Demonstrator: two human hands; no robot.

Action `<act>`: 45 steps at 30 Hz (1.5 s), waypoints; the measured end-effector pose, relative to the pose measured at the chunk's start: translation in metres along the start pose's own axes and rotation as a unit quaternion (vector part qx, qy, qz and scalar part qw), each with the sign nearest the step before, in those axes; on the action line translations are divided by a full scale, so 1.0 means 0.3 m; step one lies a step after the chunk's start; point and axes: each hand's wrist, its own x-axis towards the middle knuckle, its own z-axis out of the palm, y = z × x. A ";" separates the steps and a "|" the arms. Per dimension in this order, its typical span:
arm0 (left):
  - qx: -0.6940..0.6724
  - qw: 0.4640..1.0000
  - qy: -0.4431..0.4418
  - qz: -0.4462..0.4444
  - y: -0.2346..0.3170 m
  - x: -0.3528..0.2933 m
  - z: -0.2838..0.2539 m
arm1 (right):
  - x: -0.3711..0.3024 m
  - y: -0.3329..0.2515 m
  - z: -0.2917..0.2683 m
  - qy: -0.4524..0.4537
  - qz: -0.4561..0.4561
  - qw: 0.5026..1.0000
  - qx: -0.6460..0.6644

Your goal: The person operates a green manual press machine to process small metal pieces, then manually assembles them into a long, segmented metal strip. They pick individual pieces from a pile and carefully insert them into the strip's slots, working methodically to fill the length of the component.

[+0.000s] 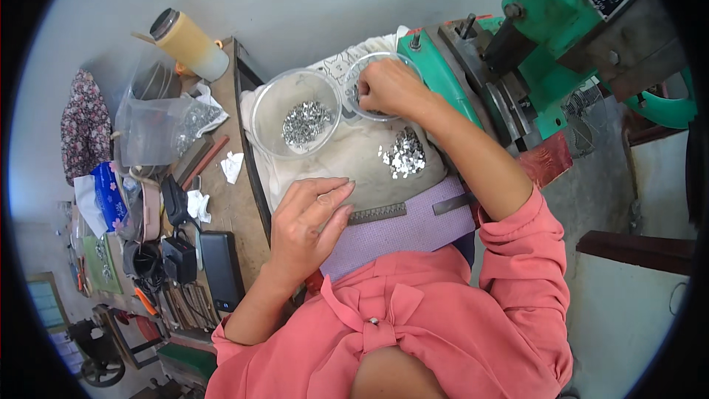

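My right hand (393, 89) reaches over the small clear round tub (353, 108), its fingers curled and their tips hidden behind the hand. What they hold, if anything, cannot be made out. Nearer me, my left hand (303, 225) has its fingers stretched out and the thumb apart. That thumb lies at the left end of a dark toothed metal strip (378, 213), touching or almost touching it. A larger clear tub (260, 122) stands to the left, with a heap of small silvery metal pieces (306, 124) inside. Loose shiny flat pieces (406, 157) lie on the pale cloth (362, 159).
A green machine (546, 22) stands close on the right. A purple mat (399, 240) with a dark flat bar (452, 204) lies before me. The wooden table (247, 240) at left carries a black power bank (221, 270), a plastic bag (151, 129) and a yellow tumbler (192, 44).
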 end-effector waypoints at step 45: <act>-0.024 0.996 0.011 -0.088 -0.238 0.521 0.177 | -0.125 -0.062 0.037 0.160 0.183 0.804 0.543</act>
